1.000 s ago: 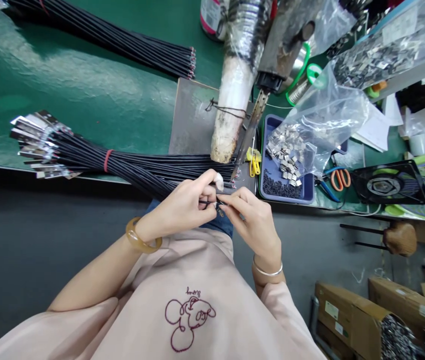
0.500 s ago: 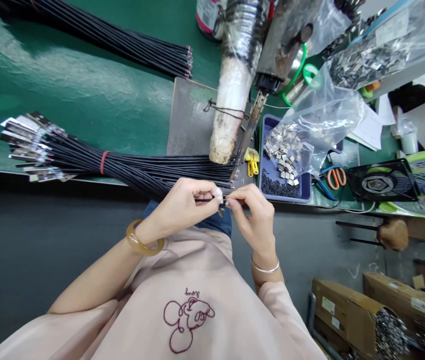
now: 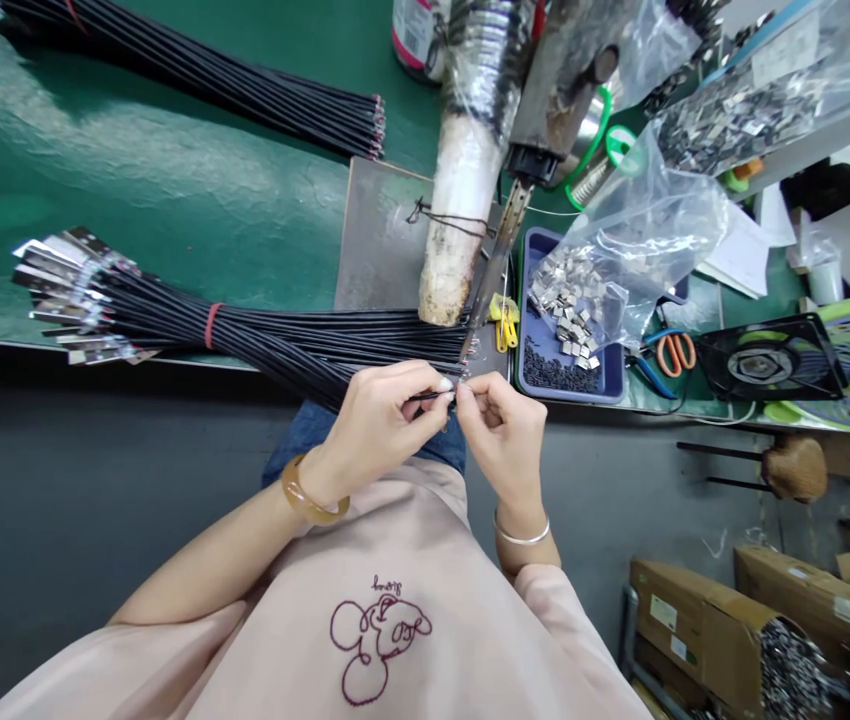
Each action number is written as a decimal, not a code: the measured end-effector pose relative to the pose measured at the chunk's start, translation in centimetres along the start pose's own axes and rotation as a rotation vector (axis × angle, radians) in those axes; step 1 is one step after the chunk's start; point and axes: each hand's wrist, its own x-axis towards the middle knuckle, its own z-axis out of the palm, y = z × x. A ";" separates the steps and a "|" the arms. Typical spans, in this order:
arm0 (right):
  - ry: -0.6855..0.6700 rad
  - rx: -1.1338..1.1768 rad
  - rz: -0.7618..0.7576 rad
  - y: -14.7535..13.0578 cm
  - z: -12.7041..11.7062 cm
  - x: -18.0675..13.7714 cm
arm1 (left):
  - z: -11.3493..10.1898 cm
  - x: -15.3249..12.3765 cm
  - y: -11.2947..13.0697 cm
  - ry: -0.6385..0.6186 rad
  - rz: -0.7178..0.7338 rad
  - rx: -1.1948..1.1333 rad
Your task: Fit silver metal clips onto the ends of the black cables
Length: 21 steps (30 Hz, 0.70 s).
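My left hand (image 3: 395, 405) pinches one black cable (image 3: 425, 397) near its end, just off the table's front edge. Close against it, my right hand (image 3: 504, 420) has thumb and forefinger pressed together at the cable's tip; whatever they grip is too small to make out. Behind my hands lies a bundle of black cables (image 3: 282, 335), tied with a red band (image 3: 212, 325) and fitted with flat metal connectors (image 3: 87, 290) at the left end. Above the bundle's right end, a soldering iron (image 3: 496, 260) points down beside a stained white duct (image 3: 455, 200).
A blue tray (image 3: 609, 385) holds metal shells (image 3: 575, 320) and small black pieces (image 3: 552, 372). Near it lie a yellow cutter (image 3: 504, 325), orange-handled scissors (image 3: 674, 352) and a small fan (image 3: 770, 365). Another cable bundle (image 3: 245, 85) is at the back left. Cardboard boxes (image 3: 695, 620) stand lower right.
My left hand has shifted slightly right along the cable, bringing its fingertips closer to my right hand's. The right fingers are curled a little tighter.
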 end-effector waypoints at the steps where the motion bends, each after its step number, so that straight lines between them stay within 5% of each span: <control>1: -0.013 0.045 0.006 0.1 0.0 0.0 | -0.2 0.1 0.0 -0.029 -0.040 -0.049; 5: 0.154 0.143 0.052 1.5 -2.1 0.3 | -1.2 0.8 -0.1 -0.140 -0.266 -0.338; 8: 0.358 -0.076 0.115 3.9 -5.0 1.7 | -1.7 1.4 -0.3 -0.183 -0.338 -0.457; 16: -0.010 -0.468 0.141 8.2 -7.9 6.2 | -0.8 1.8 -0.5 -0.135 -0.328 -0.376; 18: -0.010 -0.478 0.136 7.7 -7.5 6.1 | -0.5 1.7 -0.5 -0.095 -0.325 -0.342; 21: 0.182 -0.333 0.140 6.1 -6.5 4.7 | 0.0 1.4 -0.5 -0.028 -0.360 -0.326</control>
